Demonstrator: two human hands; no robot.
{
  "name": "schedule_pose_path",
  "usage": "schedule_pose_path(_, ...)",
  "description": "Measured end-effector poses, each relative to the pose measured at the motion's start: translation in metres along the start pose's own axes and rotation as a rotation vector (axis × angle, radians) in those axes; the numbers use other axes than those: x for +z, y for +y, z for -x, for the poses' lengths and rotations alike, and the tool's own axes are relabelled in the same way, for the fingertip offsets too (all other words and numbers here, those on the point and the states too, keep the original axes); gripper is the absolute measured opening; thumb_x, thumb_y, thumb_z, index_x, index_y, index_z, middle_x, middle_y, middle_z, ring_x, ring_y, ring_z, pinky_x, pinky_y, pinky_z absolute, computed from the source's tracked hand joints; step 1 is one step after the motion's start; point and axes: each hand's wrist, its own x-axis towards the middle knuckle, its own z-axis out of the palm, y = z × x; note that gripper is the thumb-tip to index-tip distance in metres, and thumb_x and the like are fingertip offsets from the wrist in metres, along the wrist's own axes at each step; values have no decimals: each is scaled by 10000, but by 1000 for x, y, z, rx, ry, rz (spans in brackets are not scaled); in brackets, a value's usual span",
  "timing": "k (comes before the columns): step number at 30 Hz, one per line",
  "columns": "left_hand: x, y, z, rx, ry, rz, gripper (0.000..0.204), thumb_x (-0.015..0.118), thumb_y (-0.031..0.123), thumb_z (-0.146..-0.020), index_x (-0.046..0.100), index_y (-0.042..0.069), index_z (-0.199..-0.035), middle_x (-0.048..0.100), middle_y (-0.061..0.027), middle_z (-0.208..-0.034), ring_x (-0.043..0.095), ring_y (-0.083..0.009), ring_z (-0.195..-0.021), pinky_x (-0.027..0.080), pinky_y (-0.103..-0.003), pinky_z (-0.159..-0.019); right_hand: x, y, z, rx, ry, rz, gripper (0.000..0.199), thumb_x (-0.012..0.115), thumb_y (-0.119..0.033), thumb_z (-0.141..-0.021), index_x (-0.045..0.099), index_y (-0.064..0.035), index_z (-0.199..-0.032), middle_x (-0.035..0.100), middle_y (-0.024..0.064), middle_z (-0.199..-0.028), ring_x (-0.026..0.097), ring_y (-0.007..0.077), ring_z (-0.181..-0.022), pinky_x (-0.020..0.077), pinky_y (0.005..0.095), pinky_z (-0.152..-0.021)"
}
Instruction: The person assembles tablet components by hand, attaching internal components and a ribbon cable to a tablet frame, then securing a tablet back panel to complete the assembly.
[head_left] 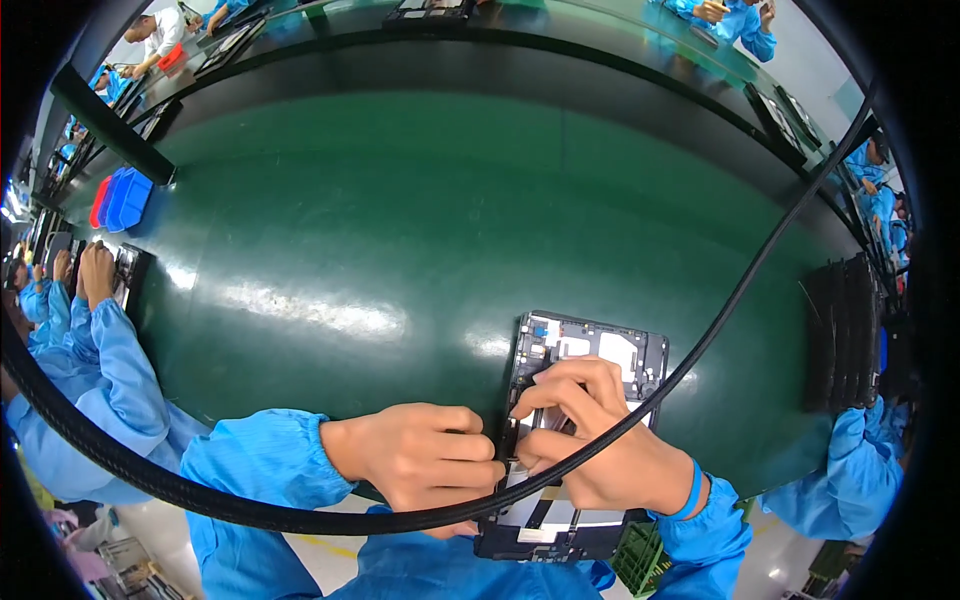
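An opened tablet [540,545] lies at the table's front edge, its inner parts, white panels and dark frame showing. My left hand [425,460] is closed at the tablet's left edge, fingers curled against its side and the thumb low by the near corner. Over the middle of the tablet bends my right hand [600,440], its fingers drawn together near the left inner edge. Whatever those fingertips pinch is hidden. A blue band circles the right wrist.
A thick black cable [735,300] arcs across the view, in front of both hands. Blue bins [127,198] and a red bin [100,203] stand far left. Black stacked trays [843,330] are at right. A green crate [640,555] sits below the table edge. Co-workers flank the green table [400,200].
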Motion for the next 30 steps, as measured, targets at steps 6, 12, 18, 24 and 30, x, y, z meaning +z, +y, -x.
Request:
schedule_pose_path(6, -1, 3, 1, 57, -24, 32, 338, 738, 283, -984, 686, -17, -837, 697, -159, -969, 628, -298, -800, 533, -413, -703, -18, 1, 3, -5, -72, -67, 212, 849, -63, -751, 741, -114, -925, 675, 46, -1140, 604, 339, -1211, 428, 581, -1150)
schedule_pose_path(12, 4, 4, 3, 128, -9, 47, 311, 746, 276, -992, 722, -10, -874, 733, -204, -985, 644, -304, -810, 534, -412, -704, -2, 1, 4, -14, -17, 151, 253, 789, -64, -790, 734, -129, -1028, 621, 10, -968, 645, 269, -1077, 450, 557, -1154)
schedule_pose_path(18, -1, 8, 6, 180, -97, -83, 360, 699, 373, -1044, 739, 27, -954, 732, -138, -1012, 669, -245, -834, 540, -375, -765, 10, 4, 1, -61, 127, 223, 189, 752, -114, -848, 745, -135, -1035, 592, 11, -909, 654, 230, -999, 501, 499, -1109)
schedule_pose_path(24, -2, 4, -2, 160, -157, -142, 382, 673, 425, -1081, 752, 64, -989, 745, -65, -1039, 689, -196, -857, 549, -341, -810, 10, 6, 3, -86, 198, 224, 206, 760, -129, -840, 771, -123, -1045, 619, 10, -924, 660, 229, -1000, 532, 478, -1052)
schedule_pose_path(30, -9, -13, -12, 147, -79, -180, 404, 728, 336, -1024, 707, -31, -857, 706, -142, -971, 638, -273, -830, 558, -395, -776, 7, 8, 0, -81, 237, 201, 234, 748, -113, -812, 769, -81, -1043, 647, 38, -981, 659, 252, -995, 543, 476, -1013)
